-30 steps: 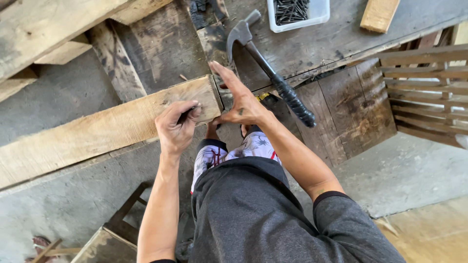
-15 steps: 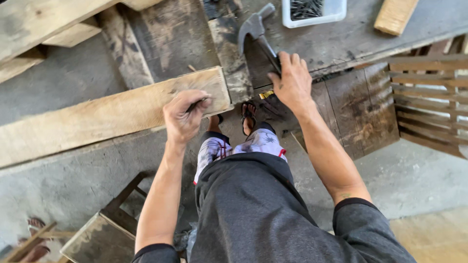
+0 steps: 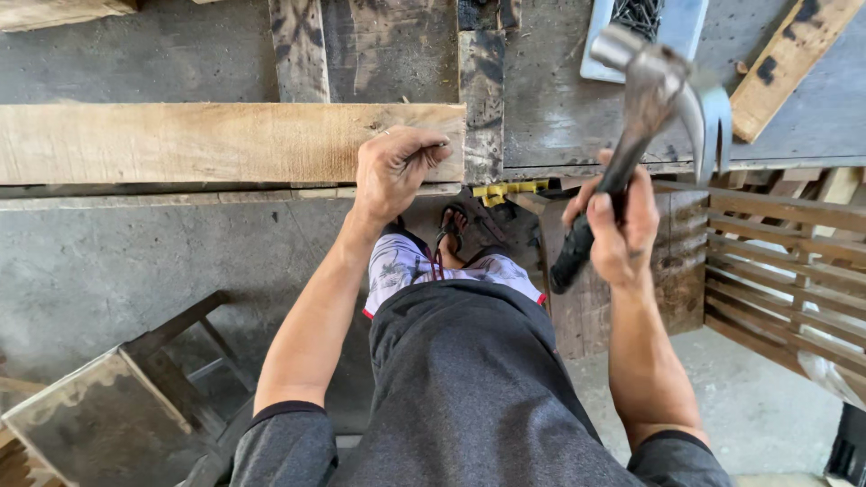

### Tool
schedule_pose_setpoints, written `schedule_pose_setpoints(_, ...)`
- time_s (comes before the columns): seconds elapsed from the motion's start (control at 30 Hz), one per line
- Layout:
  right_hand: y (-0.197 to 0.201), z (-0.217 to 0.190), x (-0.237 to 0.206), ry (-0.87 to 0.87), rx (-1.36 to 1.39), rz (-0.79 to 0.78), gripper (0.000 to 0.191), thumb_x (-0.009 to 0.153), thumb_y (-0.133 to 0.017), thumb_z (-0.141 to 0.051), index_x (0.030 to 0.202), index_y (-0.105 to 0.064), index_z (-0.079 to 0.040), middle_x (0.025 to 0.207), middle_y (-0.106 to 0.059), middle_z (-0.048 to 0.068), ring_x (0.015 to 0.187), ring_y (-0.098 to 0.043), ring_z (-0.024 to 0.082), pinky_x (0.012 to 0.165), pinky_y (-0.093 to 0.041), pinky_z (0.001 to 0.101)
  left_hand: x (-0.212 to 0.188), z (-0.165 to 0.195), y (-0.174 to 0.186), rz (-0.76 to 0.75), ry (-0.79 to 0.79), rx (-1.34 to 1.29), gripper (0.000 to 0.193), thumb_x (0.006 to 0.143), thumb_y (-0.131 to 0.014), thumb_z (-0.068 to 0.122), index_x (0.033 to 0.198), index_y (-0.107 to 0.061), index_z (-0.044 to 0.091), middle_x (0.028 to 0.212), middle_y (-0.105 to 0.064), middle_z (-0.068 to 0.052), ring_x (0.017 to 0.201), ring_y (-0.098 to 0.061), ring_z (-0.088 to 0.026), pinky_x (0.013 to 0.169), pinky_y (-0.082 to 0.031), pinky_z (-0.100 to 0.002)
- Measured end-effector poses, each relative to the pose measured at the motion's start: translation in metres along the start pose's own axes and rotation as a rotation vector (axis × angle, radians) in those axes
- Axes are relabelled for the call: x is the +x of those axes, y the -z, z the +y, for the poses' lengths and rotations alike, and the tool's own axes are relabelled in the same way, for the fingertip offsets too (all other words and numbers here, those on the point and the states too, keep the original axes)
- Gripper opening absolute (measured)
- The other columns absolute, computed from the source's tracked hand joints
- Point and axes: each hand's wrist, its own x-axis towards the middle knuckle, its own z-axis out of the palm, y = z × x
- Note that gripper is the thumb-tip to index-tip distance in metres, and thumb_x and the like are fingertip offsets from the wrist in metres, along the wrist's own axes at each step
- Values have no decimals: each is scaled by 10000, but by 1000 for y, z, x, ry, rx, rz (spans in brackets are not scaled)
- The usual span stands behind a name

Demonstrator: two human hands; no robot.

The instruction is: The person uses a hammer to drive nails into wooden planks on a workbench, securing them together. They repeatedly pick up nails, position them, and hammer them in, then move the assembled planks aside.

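Observation:
A long pale wooden plank [image 3: 198, 142] lies across a dark worktable [image 3: 559, 117]. My left hand [image 3: 394, 167] rests on the plank's right end, fingers curled around a small dark nail held against the wood. My right hand [image 3: 618, 225] grips the black handle of a claw hammer [image 3: 663, 90], lifted off the table with its steel head raised above the plank's right side. The hammer head is blurred.
A white tray of dark nails [image 3: 642, 27] sits at the table's back. A short wood offcut [image 3: 789, 63] lies to its right. A slatted pallet [image 3: 785, 261] stands at the right, a wooden stool [image 3: 117, 406] at lower left, concrete floor below.
My right hand reached to the hammer lying on the table, closed on its handle and lifted it toward me. My left hand stayed on the plank's end.

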Motion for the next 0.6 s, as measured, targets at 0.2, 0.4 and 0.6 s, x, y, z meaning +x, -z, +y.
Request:
schedule_pose_setpoints(0.2, -6, -28, -29, 7, -90, -28, 493, 1119, -547, -276, 1474, -413, 38, 891, -611, 78, 705, -624, 147, 634, -528, 283, 0, -3, -5, 17, -69, 65, 126, 872, -833, 94, 980, -769, 106, 935, -772, -52, 832, -747, -214, 734, -583, -322)
schedule_pose_setpoints(0.4, -3, -61, -36, 111, -203, -101, 546, 1119, -533, -289, 1527, -374, 38, 892, -630, 72, 711, -636, 131, 673, -544, 269, 2, -1, -4, -6, -72, 155, 130, 835, -821, 80, 944, -767, 129, 922, -766, -50, 828, -714, -254, 725, -562, -357)
schedule_pose_setpoints(0.6, -17, -60, -32, 26, -220, -203, 650, 1087, -549, -306, 1581, -335, 60, 881, -628, 66, 725, -610, 113, 693, -536, 265, 1, -2, -4, 7, -98, 175, 132, 829, -848, 114, 935, -773, 140, 898, -758, -48, 820, -714, -245, 710, -554, -357)
